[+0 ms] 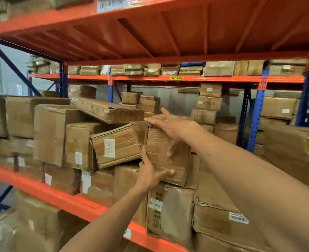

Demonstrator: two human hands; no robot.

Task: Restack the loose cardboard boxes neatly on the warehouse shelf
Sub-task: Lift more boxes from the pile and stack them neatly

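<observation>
A taped cardboard box [161, 157] stands upright in the middle of the shelf, on top of lower boxes. My left hand [150, 174] grips its lower left corner, thumb across the front. Over its top front edge lies my right hand [172, 127], fingers spread, thumb down the front face. Just left of it a box with a white label [116, 145] leans tilted against its neighbours. A long flat crushed box [108, 110] lies slanted across the pile above.
The orange shelf beam [46, 192] runs diagonally below the boxes. Larger boxes [50, 131] fill the left; a dented box [168, 213] and a labelled box [221, 219] sit lower right. Blue uprights [257, 113] and further stacked shelves stand behind. The orange deck overhead [168, 30] hangs low.
</observation>
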